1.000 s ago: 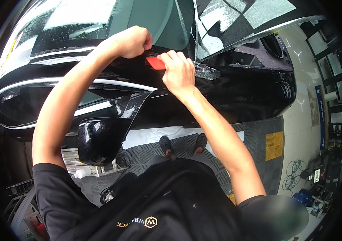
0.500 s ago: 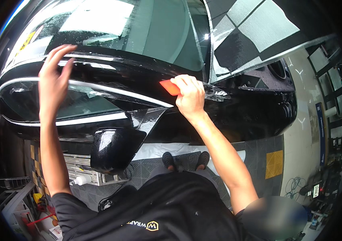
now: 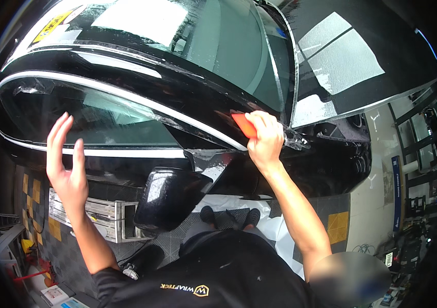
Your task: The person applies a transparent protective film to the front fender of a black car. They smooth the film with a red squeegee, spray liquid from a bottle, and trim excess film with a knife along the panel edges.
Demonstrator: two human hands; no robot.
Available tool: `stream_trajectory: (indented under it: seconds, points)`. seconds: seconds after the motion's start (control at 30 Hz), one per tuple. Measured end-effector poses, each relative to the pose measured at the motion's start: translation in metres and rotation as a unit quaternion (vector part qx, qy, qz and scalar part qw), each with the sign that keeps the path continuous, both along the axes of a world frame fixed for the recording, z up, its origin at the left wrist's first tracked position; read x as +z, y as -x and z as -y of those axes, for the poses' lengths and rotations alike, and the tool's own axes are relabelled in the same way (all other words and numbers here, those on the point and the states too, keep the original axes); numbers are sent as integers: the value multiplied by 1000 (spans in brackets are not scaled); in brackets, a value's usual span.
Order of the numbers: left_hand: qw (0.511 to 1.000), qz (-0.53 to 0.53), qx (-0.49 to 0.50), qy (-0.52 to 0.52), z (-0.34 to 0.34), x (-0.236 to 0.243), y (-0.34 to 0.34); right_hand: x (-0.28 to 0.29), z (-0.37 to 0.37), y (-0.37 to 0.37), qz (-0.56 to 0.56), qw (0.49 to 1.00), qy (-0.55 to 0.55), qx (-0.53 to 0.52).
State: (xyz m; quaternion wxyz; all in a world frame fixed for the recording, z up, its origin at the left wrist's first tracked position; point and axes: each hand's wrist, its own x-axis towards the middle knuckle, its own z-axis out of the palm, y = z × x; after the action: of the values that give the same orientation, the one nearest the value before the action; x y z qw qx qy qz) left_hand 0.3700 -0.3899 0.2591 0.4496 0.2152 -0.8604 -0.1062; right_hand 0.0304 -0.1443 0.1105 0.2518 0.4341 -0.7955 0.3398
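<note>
My right hand (image 3: pixel 266 142) grips a red squeegee (image 3: pixel 244 123) on the glossy black pillar of a car (image 3: pixel 187 92), between the windscreen (image 3: pixel 218 61) and the side window (image 3: pixel 100 118). Crumpled clear film (image 3: pixel 296 140) lies just right of that hand. My left hand (image 3: pixel 67 164) is open and empty, fingers spread, in front of the side window's lower edge, left of the black side mirror (image 3: pixel 169 197). The white-rimmed side window and the windscreen show wet streaks and reflections.
An aluminium step platform (image 3: pixel 126 220) stands below my left hand on grey and yellow floor tiles (image 3: pixel 337 226). A white sheet (image 3: pixel 280 236) lies by my feet. The black bonnet (image 3: pixel 362 46) spans the upper right. Shelving and assorted gear (image 3: pixel 418 205) line the right side, with cluttered items at lower left.
My left hand has opened, left the pillar, and come down and leftward. My right hand with the squeegee has shifted down and right in the view. The camera view has shifted too.
</note>
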Motion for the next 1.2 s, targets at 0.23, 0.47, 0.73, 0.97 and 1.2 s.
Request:
stream_trajectory:
  seconds: [0.23, 0.47, 0.73, 0.97, 1.2]
  points:
    - [996, -52, -70, -4, 11, -23, 8, 56, 50, 19, -37, 995, -90, 36]
    - [977, -137, -84, -142, 4, -39, -5, 71, 79, -68, 205, 957, 145, 141]
    - [956, -236, -77, -158, -16, -74, -38, 157, 339, -184, 136, 976, 113, 127]
    - [946, -159, 180, -219, -26, -118, -254, 7, 35, -43, 310, 912, 253, -89]
    - [980, -105, -59, -159, -38, -46, -120, 78, 158, -124, 271, 947, 123, 123]
